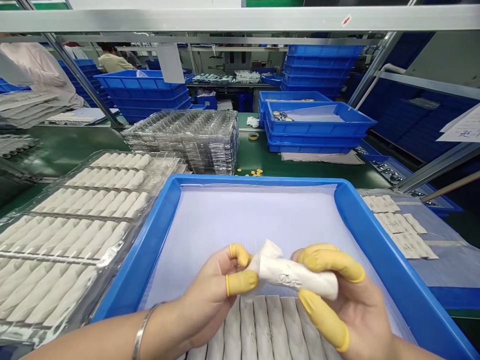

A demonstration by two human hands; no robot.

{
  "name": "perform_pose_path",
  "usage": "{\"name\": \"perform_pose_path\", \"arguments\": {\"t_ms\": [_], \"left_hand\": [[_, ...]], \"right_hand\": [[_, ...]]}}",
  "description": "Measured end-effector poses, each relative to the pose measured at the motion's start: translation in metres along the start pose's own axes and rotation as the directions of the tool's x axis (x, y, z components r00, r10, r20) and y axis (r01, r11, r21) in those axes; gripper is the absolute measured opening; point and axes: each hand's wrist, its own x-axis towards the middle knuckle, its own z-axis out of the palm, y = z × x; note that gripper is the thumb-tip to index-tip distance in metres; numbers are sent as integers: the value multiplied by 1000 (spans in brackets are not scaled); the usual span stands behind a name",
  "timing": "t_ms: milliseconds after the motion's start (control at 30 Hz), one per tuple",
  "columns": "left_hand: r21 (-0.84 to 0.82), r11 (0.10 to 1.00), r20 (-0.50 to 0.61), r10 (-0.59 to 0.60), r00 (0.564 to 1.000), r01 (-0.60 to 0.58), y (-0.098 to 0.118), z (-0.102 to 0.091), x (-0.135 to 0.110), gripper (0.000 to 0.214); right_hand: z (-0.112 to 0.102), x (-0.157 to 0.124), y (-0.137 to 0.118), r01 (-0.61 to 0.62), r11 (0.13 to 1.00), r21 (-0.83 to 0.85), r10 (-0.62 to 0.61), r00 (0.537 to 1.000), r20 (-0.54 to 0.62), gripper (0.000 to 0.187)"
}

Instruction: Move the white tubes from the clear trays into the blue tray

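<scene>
Both hands wear yellow finger cots and hold one small white wrapped roll (296, 276) over a blue tray (378, 250). My left hand (213, 295) pinches the folded paper end of the roll between thumb and forefinger. My right hand (337, 300) wraps its fingers round the body of the roll. A white sheet (243, 220) lines the tray. Below the hands, a row of several finished white rolls (262, 325) lies side by side at the tray's near edge. A metal bracelet (144, 325) sits on my left wrist.
A clear blister tray (67, 230) filled with rows of white rolls lies on the left. Stacked empty clear trays (187, 135) stand behind. Flat white pouches (397, 225) lie right. Blue bins (315, 125) sit farther back on the green belt. Other people (37, 70) work far left.
</scene>
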Motion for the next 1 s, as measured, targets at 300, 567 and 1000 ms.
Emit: {"name": "perform_pose_path", "arguments": {"t_ms": [300, 567, 1000], "left_hand": [[137, 982, 90, 118, 989, -130, -1, -7, -6, 62], [165, 976, 143, 121, 982, -144, -2, -12, -8, 66], [118, 981, 253, 119, 960, -153, -5, -13, -8, 58]], "right_hand": [[7, 4, 0, -232, 969, -91, 248, 935, 255, 51], [3, 2, -4, -551, 821, 148, 482, 809, 335, 64], [3, 3, -14, -631, 681, 372, 491, 770, 408, 61]]}}
